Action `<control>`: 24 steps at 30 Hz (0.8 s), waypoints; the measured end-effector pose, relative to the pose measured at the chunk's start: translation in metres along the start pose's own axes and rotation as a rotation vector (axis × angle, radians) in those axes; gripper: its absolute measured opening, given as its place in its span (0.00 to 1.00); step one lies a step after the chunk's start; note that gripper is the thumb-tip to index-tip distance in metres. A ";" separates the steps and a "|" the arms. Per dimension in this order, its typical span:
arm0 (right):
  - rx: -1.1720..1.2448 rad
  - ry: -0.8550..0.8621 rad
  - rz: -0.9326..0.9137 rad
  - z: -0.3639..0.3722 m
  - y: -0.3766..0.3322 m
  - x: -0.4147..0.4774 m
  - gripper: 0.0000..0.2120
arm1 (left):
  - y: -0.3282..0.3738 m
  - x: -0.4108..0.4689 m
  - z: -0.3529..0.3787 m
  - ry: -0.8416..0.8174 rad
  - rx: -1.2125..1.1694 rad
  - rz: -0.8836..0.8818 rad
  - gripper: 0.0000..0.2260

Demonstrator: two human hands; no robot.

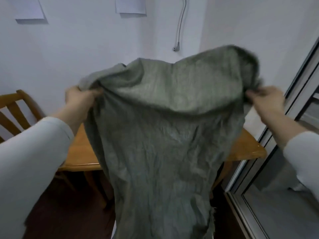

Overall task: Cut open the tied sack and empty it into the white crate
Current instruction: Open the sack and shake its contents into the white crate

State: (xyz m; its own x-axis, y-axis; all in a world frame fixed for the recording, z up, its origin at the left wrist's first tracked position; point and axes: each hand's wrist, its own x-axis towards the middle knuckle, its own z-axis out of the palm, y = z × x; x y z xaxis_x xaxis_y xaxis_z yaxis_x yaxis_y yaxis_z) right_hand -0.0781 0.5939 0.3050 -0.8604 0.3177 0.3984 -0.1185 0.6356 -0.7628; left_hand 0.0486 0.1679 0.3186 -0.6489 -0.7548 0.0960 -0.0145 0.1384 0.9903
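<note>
Sack (pixel 160 144) hangs limp, held up before wooden desk (pixel 81 152); left hand (pixel 80 99) and right hand (pixel 266 98) each clamped on upper corner.

Grey-green sack (pixel 160 144) (woven, creased), honey-brown table (pixel 81 152), white sleeves (pixel 31 152).

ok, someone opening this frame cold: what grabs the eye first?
The grey-green sack, hanging limp down the middle of the view and hiding most of the wooden table behind it. The left hand and right hand pinch its upper corners, held up and spread wide. The white crate is not in view.
</note>
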 end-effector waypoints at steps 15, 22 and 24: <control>0.252 -0.848 0.098 0.044 -0.002 -0.095 0.41 | -0.054 -0.030 0.010 -0.285 0.020 -0.442 0.17; 0.113 -1.095 0.010 0.122 -0.028 -0.181 0.60 | -0.034 -0.083 0.063 -0.757 0.049 -0.420 0.05; 0.229 -0.868 0.042 0.145 -0.020 -0.193 0.40 | -0.036 -0.093 0.072 -0.837 0.051 -0.376 0.04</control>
State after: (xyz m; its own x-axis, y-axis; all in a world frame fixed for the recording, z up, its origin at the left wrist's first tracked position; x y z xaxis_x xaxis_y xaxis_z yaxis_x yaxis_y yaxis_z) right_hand 0.0189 0.4177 0.1696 -0.9269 -0.3651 -0.0867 -0.0943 0.4502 -0.8879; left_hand 0.0547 0.2790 0.2670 -0.9333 -0.0476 -0.3559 -0.3572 0.0208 0.9338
